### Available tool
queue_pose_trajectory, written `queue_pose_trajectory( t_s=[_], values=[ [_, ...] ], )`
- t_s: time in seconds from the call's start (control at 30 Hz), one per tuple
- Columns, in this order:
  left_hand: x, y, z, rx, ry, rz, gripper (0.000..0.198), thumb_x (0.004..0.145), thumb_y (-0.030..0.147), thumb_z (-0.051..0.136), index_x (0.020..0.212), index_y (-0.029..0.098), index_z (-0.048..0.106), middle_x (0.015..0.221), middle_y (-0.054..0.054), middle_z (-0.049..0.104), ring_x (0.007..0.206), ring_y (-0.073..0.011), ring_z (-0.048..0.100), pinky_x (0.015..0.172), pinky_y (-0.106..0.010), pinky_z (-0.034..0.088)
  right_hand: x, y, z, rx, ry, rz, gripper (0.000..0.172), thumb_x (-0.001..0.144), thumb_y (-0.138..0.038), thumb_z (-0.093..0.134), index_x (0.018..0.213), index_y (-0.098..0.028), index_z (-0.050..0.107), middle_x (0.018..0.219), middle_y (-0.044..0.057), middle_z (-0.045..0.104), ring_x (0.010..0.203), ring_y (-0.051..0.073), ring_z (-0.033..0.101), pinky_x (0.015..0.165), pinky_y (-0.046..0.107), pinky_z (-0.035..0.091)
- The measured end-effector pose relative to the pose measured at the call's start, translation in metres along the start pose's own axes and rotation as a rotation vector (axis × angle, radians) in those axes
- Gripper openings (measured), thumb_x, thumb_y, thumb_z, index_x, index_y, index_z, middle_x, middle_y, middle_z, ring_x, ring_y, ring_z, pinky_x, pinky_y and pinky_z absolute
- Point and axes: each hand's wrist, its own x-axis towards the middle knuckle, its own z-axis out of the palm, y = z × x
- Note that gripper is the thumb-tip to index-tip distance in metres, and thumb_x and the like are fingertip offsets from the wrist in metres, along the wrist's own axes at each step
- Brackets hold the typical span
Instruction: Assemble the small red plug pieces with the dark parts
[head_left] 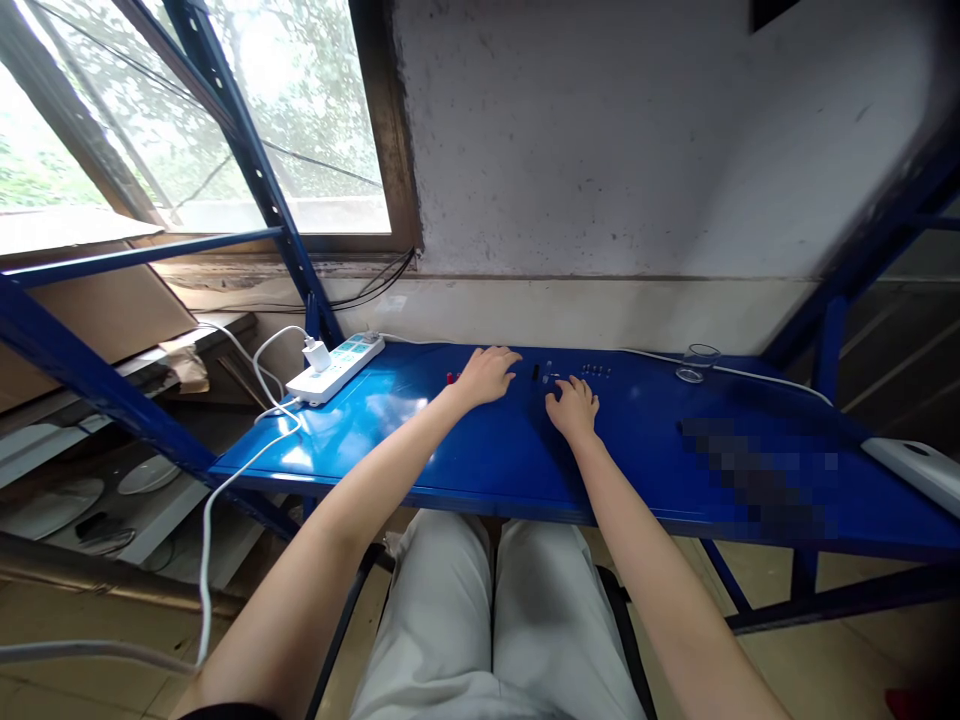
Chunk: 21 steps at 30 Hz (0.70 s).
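Note:
My left hand hovers over or rests on the blue tabletop, palm down with its fingers stretched apart. Small red pieces lie just left of it, partly covered by the hand. Between my two hands is a small black piece. Fingers spread and slightly bent, my right hand is just in front of a few tiny clear or pale pieces; whether its fingertips touch any is too small to tell. Beyond it to the right sits a row of several tiny shiny pieces.
The blue table stands against a wall. A white power strip with a plug and cables occupies its left end. To the right are a clear glass, a thin white cable, a blurred-out dark object and a white device.

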Motion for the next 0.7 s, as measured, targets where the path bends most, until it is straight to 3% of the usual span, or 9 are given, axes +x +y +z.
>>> queue_pose_trajectory(
  t_s=[0.17,0.37,0.53,0.7],
  values=[
    [0.008,0.025,0.039,-0.032,-0.073,-0.035,0.055,0.087,0.022,0.038,0.14,0.018,0.025,0.138,-0.013,0.041,0.12,-0.0274,0.042,0.09,-0.039,0.037,0.0,-0.001,-0.001,-0.065,-0.11,0.014,0.05,0.083,-0.028,0.039,0.13,-0.014,0.047,0.146,0.013,0.028,0.137,0.031,0.012,0.107,0.057,0.008],
    [0.02,0.04,0.072,0.021,0.014,-0.204,0.059,0.088,0.019,0.03,0.145,0.022,0.013,0.138,-0.014,0.04,0.115,-0.0273,0.045,0.086,-0.04,0.039,0.001,-0.002,0.0,-0.137,-0.179,0.009,0.052,0.084,-0.028,0.037,0.134,-0.015,0.043,0.148,0.013,0.025,0.138,0.034,0.007,0.104,0.063,0.005],
    [0.032,0.038,0.08,0.045,0.012,-0.203,0.052,0.088,0.017,0.032,0.14,0.02,0.029,0.135,-0.013,0.044,0.112,-0.0269,0.047,0.086,-0.04,0.039,0.002,-0.006,0.002,-0.166,-0.22,-0.018,0.052,0.086,-0.028,0.033,0.136,-0.016,0.041,0.148,0.012,0.023,0.138,0.034,0.004,0.103,0.065,0.003],
    [0.038,0.035,0.082,0.063,0.057,-0.18,0.039,0.087,0.012,0.031,0.121,0.013,0.049,0.114,-0.014,0.059,0.102,-0.0252,0.053,0.082,-0.038,0.038,0.003,-0.01,0.003,-0.193,-0.264,-0.025,0.052,0.088,-0.028,0.028,0.138,-0.017,0.037,0.15,0.012,0.02,0.138,0.033,0.002,0.102,0.066,0.001]
  ],
)
